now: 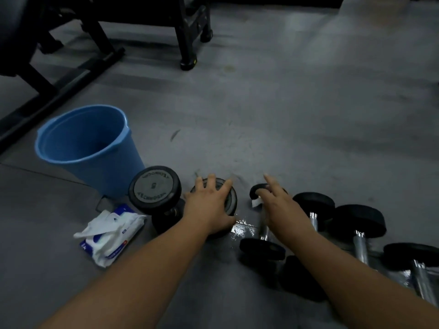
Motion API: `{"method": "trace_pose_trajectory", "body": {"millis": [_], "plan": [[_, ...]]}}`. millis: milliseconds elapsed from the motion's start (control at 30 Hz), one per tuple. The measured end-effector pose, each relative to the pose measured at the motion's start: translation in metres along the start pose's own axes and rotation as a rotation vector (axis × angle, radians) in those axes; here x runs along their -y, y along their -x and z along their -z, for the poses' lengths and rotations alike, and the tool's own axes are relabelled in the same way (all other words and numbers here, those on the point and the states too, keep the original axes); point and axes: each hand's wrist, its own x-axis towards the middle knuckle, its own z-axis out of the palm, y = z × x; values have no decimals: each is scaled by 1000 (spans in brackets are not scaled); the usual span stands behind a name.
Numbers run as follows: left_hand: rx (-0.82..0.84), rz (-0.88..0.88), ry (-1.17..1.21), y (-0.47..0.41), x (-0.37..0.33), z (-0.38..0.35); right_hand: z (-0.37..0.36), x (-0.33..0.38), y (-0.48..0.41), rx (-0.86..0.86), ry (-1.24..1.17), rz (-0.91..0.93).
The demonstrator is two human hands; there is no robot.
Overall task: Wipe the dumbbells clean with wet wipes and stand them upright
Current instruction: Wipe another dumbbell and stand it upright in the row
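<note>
Dumbbells are partly dealt with: 2 stand on end on the floor (pixel 285 115) near the blue bucket (pixel 107 176). They are the first upright dumbbell (pixel 154 186) and, just beside it, the second upright dumbbell (pixel 232 201). The left grip (pixel 209 205) lies flat on top of the second, fingers spread, seemingly steadying it. The right grip (pixel 276 205) is on a lying dumbbell (pixel 261 251), thumb and curled fingers pinching a wet wipe (pixel 256 203) at its far head, forefinger stretched straight. Further right, 3 more dumbbells (pixel 356 219) lie on their sides; whether they are wiped I cannot tell. A wet patch (pixel 242 230) shines between the 2 grips. The pack of wet wipes (pixel 111 236) lies open by the first upright dumbbell. I judge about a third done, with 4 left to stand.
</note>
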Motion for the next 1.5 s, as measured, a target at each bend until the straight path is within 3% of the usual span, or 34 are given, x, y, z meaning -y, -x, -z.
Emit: {"method": "trace_pose_trajectory", "body": {"millis": [200, 367, 600, 700, 833, 1133, 1500], "plan": [[61, -16, -76, -5, -11, 6, 6, -2, 11, 20, -13, -25], [-203, -311, -150, 42, -56, -34, 12, -15, 29, 2, -30, -53], [-107, -415, -80, 70, -98, -101, 4, -44, 60, 21, 2, -94], [-192, -424, -38, 63, -103, -111, -1, -52, 67, 59, 2, -91], [-215, -423, -15, 45, -104, -109, -12, -57, 68, 81, 3, -82], [-92, -429, -54, 42, -95, -83, -8, -51, 74, 75, 5, -82], [-43, -643, -227, 178, -50, -35, -2, 37, 190, 149, -56, -43]]}}
